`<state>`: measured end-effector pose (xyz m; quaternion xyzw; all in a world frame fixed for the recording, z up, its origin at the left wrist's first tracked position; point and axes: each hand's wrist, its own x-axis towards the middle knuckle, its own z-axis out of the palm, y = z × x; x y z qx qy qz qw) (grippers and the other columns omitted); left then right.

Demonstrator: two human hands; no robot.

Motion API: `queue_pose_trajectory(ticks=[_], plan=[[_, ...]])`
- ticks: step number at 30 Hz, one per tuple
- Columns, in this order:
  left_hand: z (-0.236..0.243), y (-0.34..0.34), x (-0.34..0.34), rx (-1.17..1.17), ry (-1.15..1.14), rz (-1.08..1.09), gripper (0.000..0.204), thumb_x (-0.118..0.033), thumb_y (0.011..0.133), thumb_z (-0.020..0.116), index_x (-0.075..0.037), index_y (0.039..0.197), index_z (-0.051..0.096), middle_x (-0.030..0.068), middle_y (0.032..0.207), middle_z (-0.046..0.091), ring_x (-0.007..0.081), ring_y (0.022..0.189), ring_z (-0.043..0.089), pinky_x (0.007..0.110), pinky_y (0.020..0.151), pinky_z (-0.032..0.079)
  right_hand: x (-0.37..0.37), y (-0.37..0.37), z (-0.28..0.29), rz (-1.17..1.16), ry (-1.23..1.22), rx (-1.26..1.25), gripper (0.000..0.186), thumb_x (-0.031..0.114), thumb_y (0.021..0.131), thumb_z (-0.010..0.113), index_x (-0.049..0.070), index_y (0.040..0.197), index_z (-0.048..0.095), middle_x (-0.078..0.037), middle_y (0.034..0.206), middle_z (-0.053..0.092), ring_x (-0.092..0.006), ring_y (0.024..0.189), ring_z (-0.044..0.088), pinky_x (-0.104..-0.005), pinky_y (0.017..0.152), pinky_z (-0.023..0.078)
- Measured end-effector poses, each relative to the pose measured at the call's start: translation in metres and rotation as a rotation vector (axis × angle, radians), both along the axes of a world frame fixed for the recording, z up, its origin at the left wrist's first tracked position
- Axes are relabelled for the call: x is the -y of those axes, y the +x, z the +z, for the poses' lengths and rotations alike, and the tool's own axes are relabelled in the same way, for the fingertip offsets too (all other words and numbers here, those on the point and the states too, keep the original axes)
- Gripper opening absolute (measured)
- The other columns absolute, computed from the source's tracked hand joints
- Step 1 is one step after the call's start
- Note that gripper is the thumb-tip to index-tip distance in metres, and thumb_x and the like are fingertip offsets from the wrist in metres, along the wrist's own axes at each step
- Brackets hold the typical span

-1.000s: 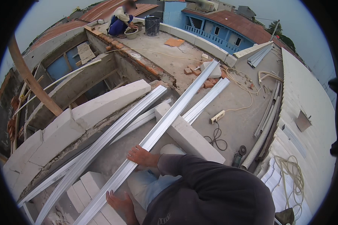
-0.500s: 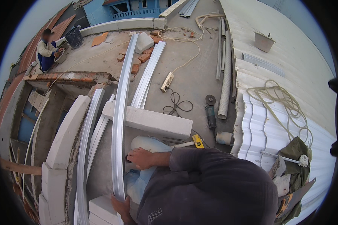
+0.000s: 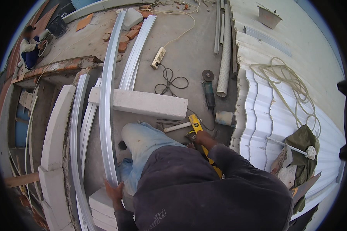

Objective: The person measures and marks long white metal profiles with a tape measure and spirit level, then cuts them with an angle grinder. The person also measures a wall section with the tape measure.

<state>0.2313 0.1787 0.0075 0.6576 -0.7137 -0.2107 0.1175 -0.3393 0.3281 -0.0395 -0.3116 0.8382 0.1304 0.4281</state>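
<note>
My left hand point(image 3: 114, 191) grips the near end of a long grey metal channel point(image 3: 106, 100) that runs away from me across a white concrete block point(image 3: 142, 103). My right hand point(image 3: 199, 137) reaches out to the right and rests on a yellow spirit level point(image 3: 196, 124) lying on the concrete roof. A dark object sits at its fingertips, and whether the fingers close on anything is hidden. A white-handled tool point(image 3: 176, 127) lies just left of the level. My bent knee in pale jeans point(image 3: 140, 138) is between the two hands.
More metal channels point(image 3: 137, 54) and white blocks point(image 3: 56, 127) lie to the left beside an open drop. An angle grinder point(image 3: 209, 92), power strip point(image 3: 158, 57), pipes point(image 3: 224, 57), corrugated sheeting point(image 3: 273, 115) and coiled rope point(image 3: 289, 81) are ahead and right. Another person point(image 3: 29, 50) crouches far left.
My right hand has left the spot by the channel and my knee and moved right to the yellow level. My view has swung right. The left hand still holds the channel's end.
</note>
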Motion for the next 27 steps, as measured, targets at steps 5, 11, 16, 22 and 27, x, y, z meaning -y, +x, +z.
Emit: queue_pose_trajectory(ticks=[5,11,16,22,27], plan=[[0.022,0.053,-0.009,-0.02,0.177,0.026,0.096,-0.021,0.064,0.097,0.001,0.145,0.05,0.0256,0.133,0.064,0.0464,0.127,0.061,0.052,0.108,0.049,-0.002,0.023,-0.021,0.328,-0.394,-0.051,0.053,0.035,0.087,0.083,0.006,0.128,0.066,-0.019,0.126,0.065,-0.0369,0.122,0.066,-0.0468,0.1,0.056],[0.039,0.091,-0.019,0.296,0.24,0.107,0.103,-0.018,0.063,0.096,-0.002,0.15,0.045,0.0244,0.137,0.061,0.0469,0.129,0.058,0.055,0.109,0.049,0.009,0.023,-0.038,0.333,-0.18,-0.179,0.063,0.036,0.083,0.087,0.004,0.131,0.06,-0.023,0.135,0.06,-0.0397,0.131,0.058,-0.0475,0.102,0.055],[0.033,0.09,-0.038,0.328,0.101,0.148,0.103,-0.02,0.065,0.096,-0.003,0.152,0.043,0.0255,0.143,0.056,0.0487,0.133,0.053,0.058,0.111,0.046,-0.022,-0.001,-0.047,0.019,-0.097,-0.044,0.082,0.043,0.082,0.087,0.002,0.142,0.049,-0.024,0.134,0.066,-0.0368,0.126,0.066,-0.0466,0.104,0.054],[0.05,0.045,-0.046,0.351,-0.27,0.085,0.087,-0.022,0.08,0.089,0.0,0.151,0.045,0.0267,0.143,0.057,0.0451,0.133,0.055,0.055,0.112,0.046,-0.024,-0.035,-0.05,-0.368,-0.042,0.105,0.086,0.041,0.071,0.088,-0.007,0.136,0.057,-0.029,0.134,0.068,-0.0393,0.123,0.069,-0.044,0.101,0.057],[0.098,-0.07,-0.013,-0.439,0.088,0.191,0.062,-0.021,0.098,0.076,0.002,0.149,0.048,0.0218,0.141,0.061,0.0325,0.129,0.061,0.043,0.109,0.05,0.046,-0.004,0.042,-0.315,-0.437,0.374,0.094,0.044,0.064,0.086,-0.013,0.133,0.057,-0.031,0.127,0.069,-0.0395,0.119,0.069,-0.0419,0.097,0.056]])
